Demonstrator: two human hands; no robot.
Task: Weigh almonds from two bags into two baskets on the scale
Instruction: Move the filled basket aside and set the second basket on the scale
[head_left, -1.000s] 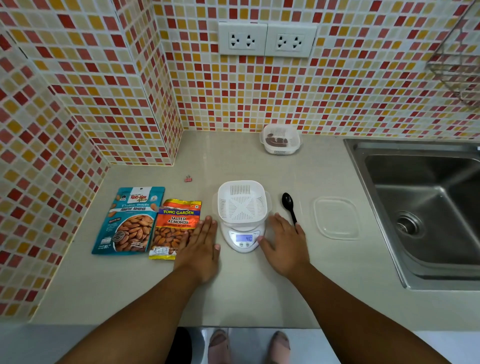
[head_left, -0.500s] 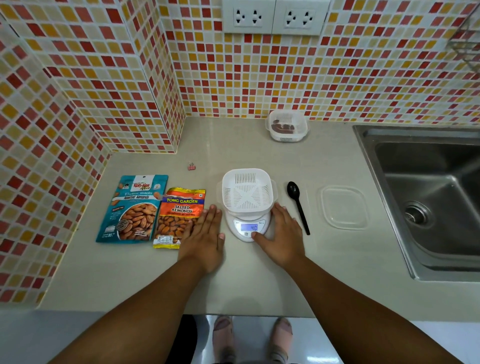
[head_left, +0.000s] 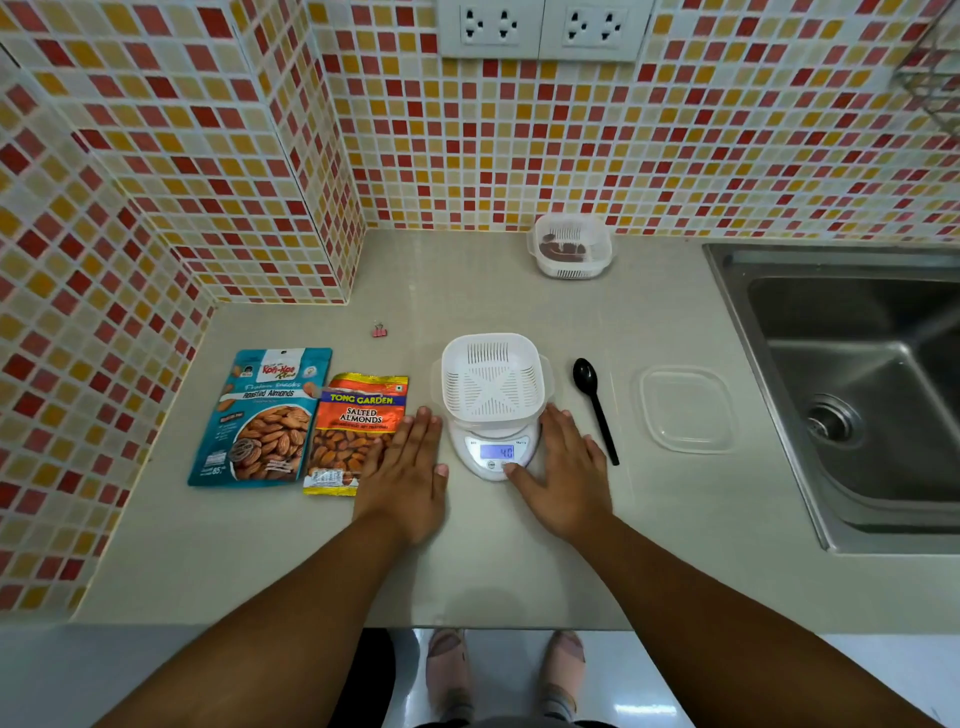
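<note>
Head view looks down on a pale worktop (head_left: 519, 561) set into a corner of red, orange and cream mosaic wall (head_left: 675, 145), with two white sockets (head_left: 543, 28) high on the back wall. A steel sink (head_left: 857, 395) fills the right side. Both forearms reach in from the bottom edge. The teal bag (head_left: 262, 415), marked roasted almonds, lies flat at the left, and the smaller orange bag (head_left: 358, 431), marked salted almonds, lies just beside it on its right. In the middle stands the white scale (head_left: 493, 452), its display lit, carrying an empty white slotted basket (head_left: 491, 379). A second basket (head_left: 570, 247), with something dark inside, sits at the back near the wall. A clear lid (head_left: 685, 410) lies between the scale and the sink. The left hand (head_left: 408, 478) rests flat on the worktop with fingers straight and together, its outer edge covering the orange bag's right corner. The right hand (head_left: 563, 478) lies flat with fingers spread, and its thumb touches the front of the scale near the buttons. A black spoon (head_left: 595, 408) lies just right of the scale. A small pink binder clip (head_left: 380, 330) sits behind the bags.
</note>
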